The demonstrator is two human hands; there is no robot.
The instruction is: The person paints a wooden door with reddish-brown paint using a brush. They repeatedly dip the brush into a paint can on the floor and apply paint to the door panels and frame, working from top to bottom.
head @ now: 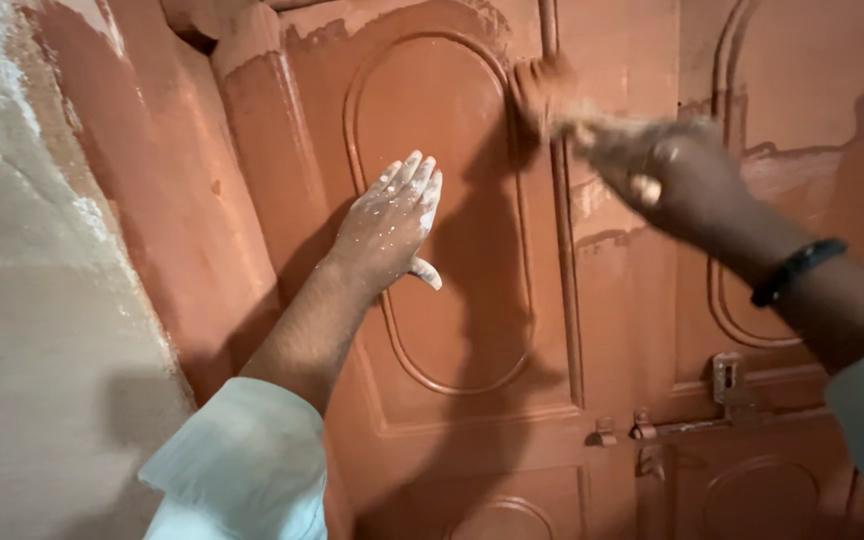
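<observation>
My left hand (389, 225) lies flat and open against the oval raised panel (452, 330) of a reddish-brown double door, its fingers dusted with white powder. My right hand (667, 175), motion-blurred, grips a small paint-covered brush or pad (537, 88) and presses it to the door near the central seam, at the upper right of the oval panel. A black band (797, 270) circles my right wrist. White sleeves cover both forearms.
A rough pale plastered wall (32, 300) stands at the left beside the painted door frame (162, 170). A metal latch and bolt (692, 420) cross the door's lower right. The right door leaf (812, 100) shows uneven paint patches.
</observation>
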